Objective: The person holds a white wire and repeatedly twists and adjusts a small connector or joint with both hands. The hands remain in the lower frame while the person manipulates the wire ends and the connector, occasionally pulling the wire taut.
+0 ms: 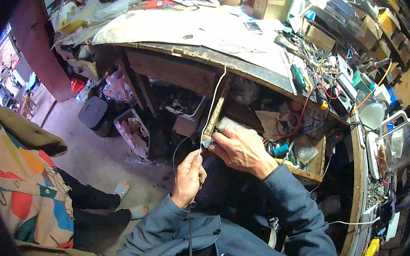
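Note:
My left hand [189,179] pinches a thin white cable [212,103] between thumb and fingers in front of the workbench. The cable runs up from there to the bench's front edge. My right hand [241,149] is closed around a small metal tool [209,143], whose kind I cannot tell; its tip is at the cable just above my left fingers. A dark cord [190,240] hangs below my left hand. On the white sheet [155,26] covering the bench lie a small dark object [187,37] and what looks like a pair of thin wire loops [234,48].
An open wooden drawer [310,176] with parts juts out below the bench. Tangled wires and a green-handled tool [298,77] lie at the right. A bin [93,112] and a cardboard box [135,133] stand on the floor. Another person in a patterned garment [27,189] is at the left.

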Motion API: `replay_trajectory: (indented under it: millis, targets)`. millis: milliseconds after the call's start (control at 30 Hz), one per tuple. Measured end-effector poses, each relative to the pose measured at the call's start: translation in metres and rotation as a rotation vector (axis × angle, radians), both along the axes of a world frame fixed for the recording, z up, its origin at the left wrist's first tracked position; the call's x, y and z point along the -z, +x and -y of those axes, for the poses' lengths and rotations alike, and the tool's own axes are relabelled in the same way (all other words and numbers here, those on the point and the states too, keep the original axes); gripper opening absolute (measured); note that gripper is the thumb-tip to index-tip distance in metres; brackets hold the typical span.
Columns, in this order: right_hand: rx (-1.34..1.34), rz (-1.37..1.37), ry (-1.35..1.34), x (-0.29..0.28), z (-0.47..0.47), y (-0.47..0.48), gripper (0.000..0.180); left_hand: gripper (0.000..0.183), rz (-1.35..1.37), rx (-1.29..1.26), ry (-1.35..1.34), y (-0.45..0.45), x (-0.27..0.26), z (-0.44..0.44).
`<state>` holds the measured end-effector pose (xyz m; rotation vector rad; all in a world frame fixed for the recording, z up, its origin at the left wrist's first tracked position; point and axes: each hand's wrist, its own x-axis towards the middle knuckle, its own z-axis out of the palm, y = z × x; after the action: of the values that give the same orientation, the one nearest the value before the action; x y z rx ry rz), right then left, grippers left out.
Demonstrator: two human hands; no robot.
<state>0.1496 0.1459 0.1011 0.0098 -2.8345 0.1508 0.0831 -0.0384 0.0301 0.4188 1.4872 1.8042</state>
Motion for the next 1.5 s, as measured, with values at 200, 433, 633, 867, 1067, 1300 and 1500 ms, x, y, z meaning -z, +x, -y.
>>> replay_trajectory:
  millis: [200, 433, 633, 867, 1067, 1300, 1500]
  targets:
    - [-0.007, -0.016, -0.006, -0.004, 0.0, 0.002, 0.027, 0.022, 0.266, 0.031, 0.139, 0.002, -0.006, -0.002]
    - [-0.014, 0.047, 0.013, -0.011, 0.0, 0.001, 0.03, 0.019, 0.153, -0.018, 0.131, -0.003, 0.006, -0.008]
    - [0.028, 0.081, 0.033, -0.012, 0.002, 0.002, 0.029, 0.025, 0.092, -0.018, 0.102, -0.006, 0.008, -0.014]
    - [0.067, 0.058, 0.031, -0.007, 0.004, 0.002, 0.027, 0.03, -0.041, -0.007, 0.092, -0.007, 0.013, -0.013]
    - [0.11, 0.015, -0.019, -0.003, 0.01, 0.001, 0.03, 0.032, -0.079, -0.024, 0.082, -0.006, 0.011, -0.012]
    - [0.127, -0.08, -0.025, 0.005, 0.004, -0.003, 0.022, 0.032, -0.082, -0.067, 0.01, 0.0, 0.006, -0.002]
    - [0.161, -0.039, -0.056, 0.004, 0.008, 0.001, 0.024, 0.031, -0.03, -0.027, 0.001, 0.002, -0.001, -0.001]
